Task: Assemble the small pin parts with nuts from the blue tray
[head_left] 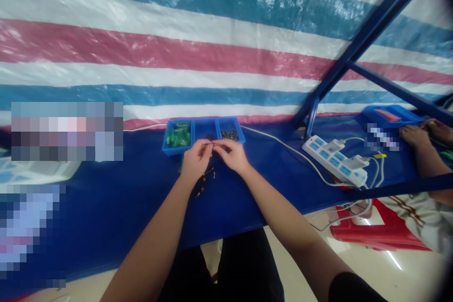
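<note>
Soft daylight glows through the striped tarp (212,33); edges warp, detail stays blurry.

Single head-worn view, looking forward and down over a blue table (106,207) from the near edge. Faces a striped tarp wall (177,47) at 12 o'clock. Close to both forearms, which run in from 6 o'clock. Tilted slightly; power strip (336,160) at 3 o'clock. No second view.

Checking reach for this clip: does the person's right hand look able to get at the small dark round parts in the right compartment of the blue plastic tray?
Probably yes. The right hand sits just in front of the blue plastic tray, and the small dark round parts lie uncovered right behind it, nothing between.
</note>
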`<state>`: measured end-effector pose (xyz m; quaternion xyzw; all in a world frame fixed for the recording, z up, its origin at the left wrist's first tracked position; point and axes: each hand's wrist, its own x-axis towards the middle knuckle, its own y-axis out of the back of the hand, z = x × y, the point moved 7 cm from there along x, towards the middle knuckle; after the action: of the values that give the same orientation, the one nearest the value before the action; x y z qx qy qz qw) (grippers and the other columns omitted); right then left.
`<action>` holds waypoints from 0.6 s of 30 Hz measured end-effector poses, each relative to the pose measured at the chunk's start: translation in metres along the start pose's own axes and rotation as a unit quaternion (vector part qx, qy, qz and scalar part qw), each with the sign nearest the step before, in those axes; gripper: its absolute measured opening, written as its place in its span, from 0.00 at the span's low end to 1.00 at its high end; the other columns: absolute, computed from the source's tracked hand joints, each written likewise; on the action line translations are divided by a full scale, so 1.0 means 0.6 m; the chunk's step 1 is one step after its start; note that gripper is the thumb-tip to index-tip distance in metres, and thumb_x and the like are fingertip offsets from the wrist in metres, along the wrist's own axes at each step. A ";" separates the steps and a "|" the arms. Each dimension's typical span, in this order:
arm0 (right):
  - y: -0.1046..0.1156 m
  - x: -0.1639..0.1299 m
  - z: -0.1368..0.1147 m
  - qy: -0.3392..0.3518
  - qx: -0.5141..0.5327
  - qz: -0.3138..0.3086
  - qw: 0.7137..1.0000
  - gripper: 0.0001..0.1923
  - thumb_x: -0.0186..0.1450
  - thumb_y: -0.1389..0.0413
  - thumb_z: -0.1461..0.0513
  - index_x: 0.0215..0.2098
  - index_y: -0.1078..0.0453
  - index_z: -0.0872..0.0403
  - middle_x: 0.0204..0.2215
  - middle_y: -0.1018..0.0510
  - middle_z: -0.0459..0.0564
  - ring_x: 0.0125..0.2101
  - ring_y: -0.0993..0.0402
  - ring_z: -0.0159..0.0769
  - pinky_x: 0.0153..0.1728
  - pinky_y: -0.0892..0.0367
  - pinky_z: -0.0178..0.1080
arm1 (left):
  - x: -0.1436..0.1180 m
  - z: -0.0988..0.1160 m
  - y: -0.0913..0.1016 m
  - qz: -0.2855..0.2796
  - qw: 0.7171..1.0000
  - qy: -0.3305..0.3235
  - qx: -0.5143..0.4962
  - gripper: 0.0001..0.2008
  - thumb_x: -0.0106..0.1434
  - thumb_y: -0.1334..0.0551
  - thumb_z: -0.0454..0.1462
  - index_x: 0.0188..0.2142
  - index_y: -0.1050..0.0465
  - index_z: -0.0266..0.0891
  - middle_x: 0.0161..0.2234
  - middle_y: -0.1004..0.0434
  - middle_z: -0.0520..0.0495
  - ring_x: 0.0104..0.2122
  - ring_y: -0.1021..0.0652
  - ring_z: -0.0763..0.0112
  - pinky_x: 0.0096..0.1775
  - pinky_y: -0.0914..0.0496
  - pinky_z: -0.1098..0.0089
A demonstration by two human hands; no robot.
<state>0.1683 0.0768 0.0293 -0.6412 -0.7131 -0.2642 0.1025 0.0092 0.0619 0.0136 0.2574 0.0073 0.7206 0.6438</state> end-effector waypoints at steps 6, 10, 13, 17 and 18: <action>0.001 0.000 -0.007 0.018 0.005 -0.002 1.000 0.12 0.68 0.40 0.57 0.46 0.19 0.54 0.40 0.15 0.54 0.37 0.19 0.35 0.38 0.24 0.38 | 0.002 0.010 0.004 0.001 1.000 -0.014 0.015 0.13 0.68 0.38 0.45 0.45 0.24 0.41 0.28 0.22 0.51 0.24 0.22 0.75 0.31 0.27 0.74; -0.003 -0.002 -0.006 0.006 0.001 -0.003 1.000 0.14 0.69 0.41 0.56 0.47 0.20 0.53 0.39 0.15 0.54 0.35 0.19 0.34 0.39 0.24 0.38 | 0.003 0.014 0.007 0.003 0.999 -0.025 0.034 0.12 0.68 0.39 0.44 0.43 0.23 0.40 0.27 0.22 0.51 0.25 0.22 0.74 0.31 0.27 0.75; -0.004 -0.004 -0.007 0.003 0.005 -0.002 1.000 0.15 0.69 0.41 0.55 0.47 0.20 0.54 0.40 0.15 0.54 0.35 0.19 0.34 0.38 0.24 0.38 | 0.002 0.012 0.011 0.013 0.999 -0.025 0.043 0.12 0.67 0.38 0.44 0.42 0.23 0.39 0.27 0.22 0.51 0.25 0.22 0.74 0.31 0.27 0.75; -0.003 -0.007 -0.011 0.013 0.015 0.005 1.000 0.15 0.68 0.41 0.54 0.47 0.19 0.55 0.40 0.15 0.55 0.35 0.21 0.34 0.36 0.24 0.38 | 0.000 0.010 0.010 0.007 0.998 -0.015 0.058 0.11 0.67 0.38 0.44 0.41 0.23 0.39 0.26 0.22 0.52 0.25 0.22 0.74 0.31 0.28 0.74; -0.003 -0.007 -0.012 0.015 0.018 0.005 1.000 0.15 0.68 0.41 0.54 0.47 0.19 0.55 0.40 0.15 0.55 0.35 0.21 0.34 0.36 0.25 0.37 | -0.001 0.010 0.010 0.007 0.998 -0.013 0.059 0.11 0.67 0.38 0.44 0.40 0.23 0.39 0.25 0.22 0.52 0.25 0.22 0.74 0.31 0.28 0.74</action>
<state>0.1658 0.0694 0.0326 -0.6385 -0.7131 -0.2606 0.1260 0.0059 0.0583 0.0208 0.3047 0.0393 0.7200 0.6222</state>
